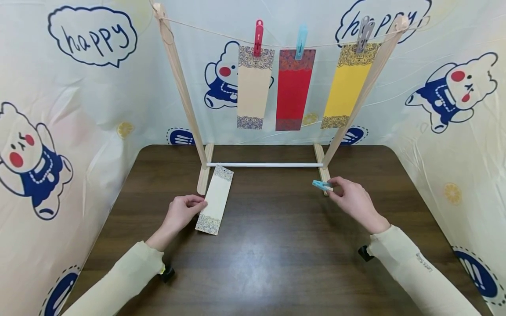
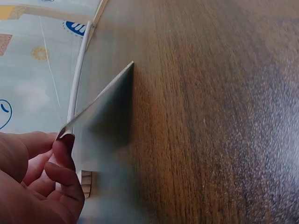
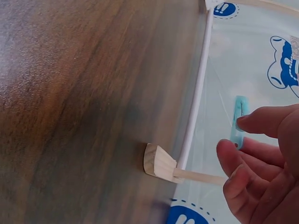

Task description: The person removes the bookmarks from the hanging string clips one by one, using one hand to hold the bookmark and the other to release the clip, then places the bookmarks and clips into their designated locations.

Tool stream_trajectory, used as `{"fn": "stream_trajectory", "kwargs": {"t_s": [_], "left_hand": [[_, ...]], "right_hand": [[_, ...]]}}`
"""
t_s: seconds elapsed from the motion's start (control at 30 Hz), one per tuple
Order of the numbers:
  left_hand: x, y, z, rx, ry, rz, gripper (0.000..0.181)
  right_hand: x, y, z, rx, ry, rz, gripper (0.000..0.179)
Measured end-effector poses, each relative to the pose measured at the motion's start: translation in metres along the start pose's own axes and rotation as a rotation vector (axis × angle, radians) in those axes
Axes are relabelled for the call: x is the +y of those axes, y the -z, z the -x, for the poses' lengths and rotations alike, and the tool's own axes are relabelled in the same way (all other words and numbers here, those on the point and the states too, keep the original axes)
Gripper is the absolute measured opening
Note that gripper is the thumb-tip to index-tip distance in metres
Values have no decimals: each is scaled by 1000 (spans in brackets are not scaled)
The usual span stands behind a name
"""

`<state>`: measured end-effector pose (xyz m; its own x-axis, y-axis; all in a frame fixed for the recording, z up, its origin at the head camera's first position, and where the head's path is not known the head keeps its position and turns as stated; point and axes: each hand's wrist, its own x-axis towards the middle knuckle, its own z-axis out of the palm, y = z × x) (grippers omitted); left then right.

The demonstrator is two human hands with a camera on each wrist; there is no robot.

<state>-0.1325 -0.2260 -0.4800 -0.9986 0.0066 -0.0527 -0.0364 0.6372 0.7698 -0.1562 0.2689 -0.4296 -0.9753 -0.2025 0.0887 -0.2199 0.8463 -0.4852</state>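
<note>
White card, pinched at 1 long edge by the left hand over the table, looks light, thin, crease-prone, best held by edges; blue peg, pinched by the right hand near the right wooden foot, seems springy, best squeezed at its handle end.

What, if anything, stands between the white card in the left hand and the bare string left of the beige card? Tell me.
Nothing visible does. The left hand pinches the white card; the string between the left post and the beige card is bare. The white rod runs low by the card's far end.
</note>
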Motion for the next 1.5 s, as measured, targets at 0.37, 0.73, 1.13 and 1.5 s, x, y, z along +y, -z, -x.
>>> {"fn": "stream_trajectory", "kwargs": {"t_s": [0.37, 0.73, 1.13, 1.5], "left_hand": [[-3, -1, -3, -44, -17, -66, 15], [-4, -2, -6, -63, -49, -161, 12], [1, -2, -5, -98, 11, -222, 17], [-1, -2, -6, -115, 34, -245, 19]], "right_hand": [[3, -5, -2, -72, -30, 28, 26], [12, -14, -4, -94, -46, 40, 27], [21, -26, -2, -155, -62, 95, 24], [26, -32, 0, -219, -87, 121, 26]]}}
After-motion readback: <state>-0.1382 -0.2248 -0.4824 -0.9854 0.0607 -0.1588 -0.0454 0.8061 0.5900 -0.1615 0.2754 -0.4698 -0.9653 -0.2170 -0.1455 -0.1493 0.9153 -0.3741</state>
